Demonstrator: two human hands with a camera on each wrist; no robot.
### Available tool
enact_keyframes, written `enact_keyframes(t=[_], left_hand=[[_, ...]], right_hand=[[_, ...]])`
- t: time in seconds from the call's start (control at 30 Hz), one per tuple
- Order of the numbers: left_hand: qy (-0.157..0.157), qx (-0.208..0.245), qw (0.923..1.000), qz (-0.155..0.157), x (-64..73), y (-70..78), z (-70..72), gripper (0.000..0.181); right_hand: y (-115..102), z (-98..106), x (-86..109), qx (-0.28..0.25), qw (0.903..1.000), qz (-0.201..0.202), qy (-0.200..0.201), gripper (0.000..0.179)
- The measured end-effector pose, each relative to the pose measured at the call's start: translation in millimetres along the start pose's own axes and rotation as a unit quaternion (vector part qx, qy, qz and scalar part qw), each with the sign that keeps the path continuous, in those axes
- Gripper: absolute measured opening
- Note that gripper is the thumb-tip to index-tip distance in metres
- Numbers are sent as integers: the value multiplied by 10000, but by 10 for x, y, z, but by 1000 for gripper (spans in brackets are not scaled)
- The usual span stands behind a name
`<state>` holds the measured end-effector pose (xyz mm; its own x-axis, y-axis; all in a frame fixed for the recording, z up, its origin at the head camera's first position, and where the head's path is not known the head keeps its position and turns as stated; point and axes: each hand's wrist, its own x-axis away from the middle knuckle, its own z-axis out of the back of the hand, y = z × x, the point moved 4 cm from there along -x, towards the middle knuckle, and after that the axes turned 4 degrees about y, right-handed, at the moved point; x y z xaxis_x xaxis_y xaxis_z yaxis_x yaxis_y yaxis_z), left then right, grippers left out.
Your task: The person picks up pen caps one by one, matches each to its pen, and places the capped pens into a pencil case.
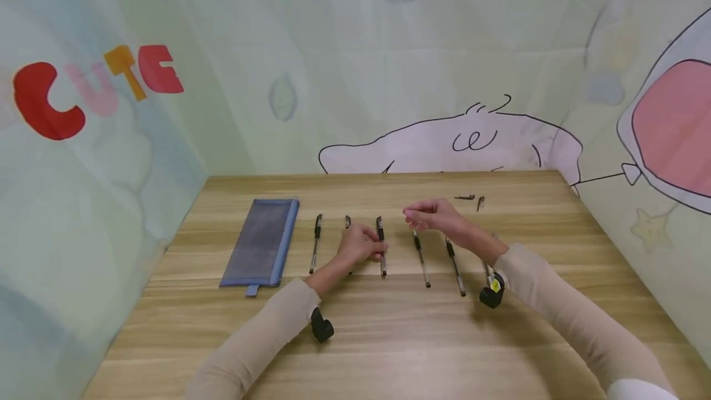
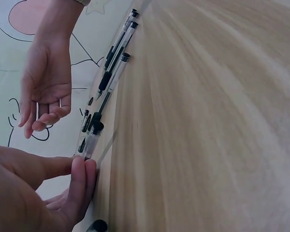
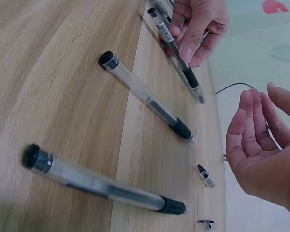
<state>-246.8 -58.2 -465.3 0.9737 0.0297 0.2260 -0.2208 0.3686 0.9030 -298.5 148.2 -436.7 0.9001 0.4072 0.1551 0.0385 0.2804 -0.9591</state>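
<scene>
So the wooden surface is hosting what looks to me like a job of capping or uncapping pens, can't tell which, maybe halfway along (clock's centring on the pen row, 12 being the far edge). The dark mesh pouch with blue trim is lying flat at 9 o'clock. The left forearm is slanting up from 7, and the left hand is pinching the third pen. The right forearm is slanting in from 4, while the right hand is hovering with fingers loosely curving, apparently holding nothing. That pinched pen is sitting near row centre, capped end pointing to 12. Two capped pens are lying toward 9, two bare-tipped pens toward 3, and the last pen is partly hiding behind the right arm. Tiniest stuff: two loose caps are lying at 2. If it's uncapping, the next move is calling for a right-hand pinch on the held pen's cap; if capping, for reaching those loose ones.
</scene>
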Motion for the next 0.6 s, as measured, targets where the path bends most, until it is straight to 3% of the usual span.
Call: enact_keyframes(t=[0.17,0.43,0.6], left_hand=[[-35,-299,9995,-64,-14,9,-4,21],[-73,-368,9992,-122,-21,32,6,18],[-188,-537,9968,-556,44,164,-10,17]], right_hand=[[54,45,38,-58,10000,31,33,48],[68,124,65,-33,9999,55,95,48],[98,205,85,-34,9999,-22,165,47]])
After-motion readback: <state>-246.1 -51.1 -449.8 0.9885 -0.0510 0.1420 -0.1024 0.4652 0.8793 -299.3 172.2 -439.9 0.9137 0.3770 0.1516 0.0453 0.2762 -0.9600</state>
